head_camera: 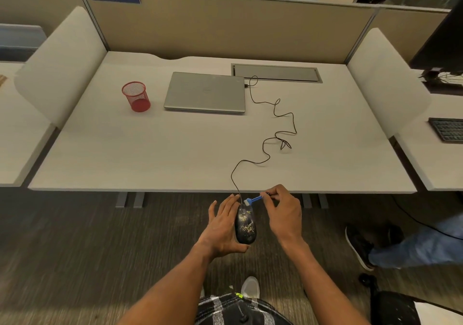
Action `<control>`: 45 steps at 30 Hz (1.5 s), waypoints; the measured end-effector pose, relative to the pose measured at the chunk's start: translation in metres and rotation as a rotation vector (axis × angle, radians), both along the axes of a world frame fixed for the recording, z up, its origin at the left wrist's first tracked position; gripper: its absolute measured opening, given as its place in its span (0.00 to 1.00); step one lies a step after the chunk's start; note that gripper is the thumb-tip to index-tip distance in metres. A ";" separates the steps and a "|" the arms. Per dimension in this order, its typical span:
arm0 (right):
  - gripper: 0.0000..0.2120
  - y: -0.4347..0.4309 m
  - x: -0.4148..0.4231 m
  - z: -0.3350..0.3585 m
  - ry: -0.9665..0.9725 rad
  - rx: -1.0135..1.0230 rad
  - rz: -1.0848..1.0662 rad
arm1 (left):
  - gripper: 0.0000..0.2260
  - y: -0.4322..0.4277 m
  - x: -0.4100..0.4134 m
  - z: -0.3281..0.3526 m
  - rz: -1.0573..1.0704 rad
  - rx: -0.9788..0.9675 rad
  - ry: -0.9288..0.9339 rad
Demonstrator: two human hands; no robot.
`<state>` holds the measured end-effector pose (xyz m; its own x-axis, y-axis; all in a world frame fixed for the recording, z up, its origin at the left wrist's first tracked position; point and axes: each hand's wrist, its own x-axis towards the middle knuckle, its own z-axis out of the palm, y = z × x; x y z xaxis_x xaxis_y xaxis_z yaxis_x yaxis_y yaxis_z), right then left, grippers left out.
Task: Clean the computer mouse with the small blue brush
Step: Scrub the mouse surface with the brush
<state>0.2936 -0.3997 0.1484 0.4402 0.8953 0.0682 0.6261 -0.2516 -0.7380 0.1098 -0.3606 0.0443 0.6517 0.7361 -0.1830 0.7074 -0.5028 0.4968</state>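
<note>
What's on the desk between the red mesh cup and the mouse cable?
The closed laptop lies between the red mesh cup and the mouse cable, seen in the head view; the cable runs to its right edge.

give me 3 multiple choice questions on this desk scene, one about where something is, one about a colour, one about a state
1. Where is the mouse?
A. flat on the desk
B. held in the left hand, off the desk's near edge
C. inside the mesh cup

2. What colour is the mesh cup?
A. red
B. green
C. black

3. What state is the laptop in?
A. open, screen lit
B. open, screen dark
C. lid closed

Answers:
1. B, the left hand cradles it in front of the desk, while the right hand holds the blue brush at its front end.
2. A, the wire cup left of the laptop is red.
3. C, it lies flat with only the grey lid showing.
</note>
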 end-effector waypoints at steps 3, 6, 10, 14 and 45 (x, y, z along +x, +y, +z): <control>0.05 0.001 -0.002 0.000 -0.014 -0.031 0.010 | 0.59 0.000 0.000 0.000 -0.003 -0.001 0.013; 0.04 0.004 0.000 0.000 -0.042 -0.020 -0.043 | 0.59 0.000 0.001 -0.001 -0.012 0.001 0.034; 0.05 0.007 0.002 -0.002 0.029 -0.073 -0.036 | 0.58 -0.001 0.001 0.001 0.007 0.005 0.033; 0.05 0.001 0.002 -0.001 -0.009 -0.048 -0.075 | 0.57 -0.001 0.001 0.003 0.023 0.015 0.038; 0.05 -0.023 -0.016 -0.006 -0.175 0.005 0.171 | 0.57 -0.002 -0.003 -0.001 0.027 0.008 0.026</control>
<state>0.2777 -0.4222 0.1426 0.2631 0.9554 0.1344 0.7778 -0.1276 -0.6155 0.1066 -0.3625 0.0428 0.6263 0.7552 -0.1938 0.7338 -0.4870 0.4737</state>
